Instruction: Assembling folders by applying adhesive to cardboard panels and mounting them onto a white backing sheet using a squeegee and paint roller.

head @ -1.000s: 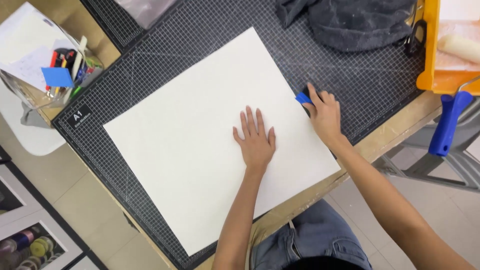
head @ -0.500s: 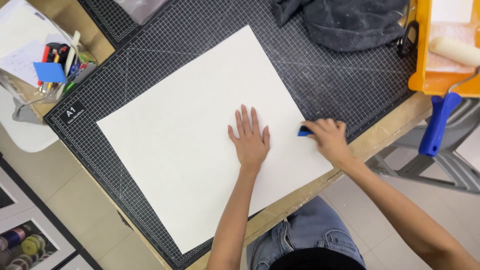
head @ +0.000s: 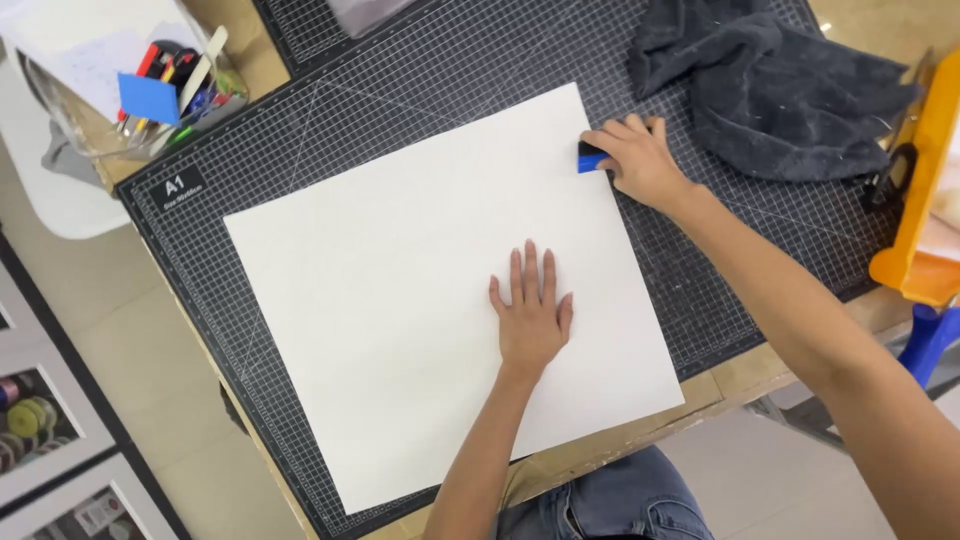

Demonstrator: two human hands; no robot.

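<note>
Left hand (head: 530, 315) flat, fingers spread, pressing white paper sheet (head: 440, 290) on black cutting mat (head: 420, 90) over the worktop. Right hand (head: 632, 158) grips small blue scraper (head: 590, 160) at sheet's far right edge, near dark cloth (head: 770, 80).

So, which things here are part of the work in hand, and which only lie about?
In use:
left hand
white sheet
right hand
blue tool
cutting mat

Lying about:
dark cloth
container of pens
orange tray
</note>
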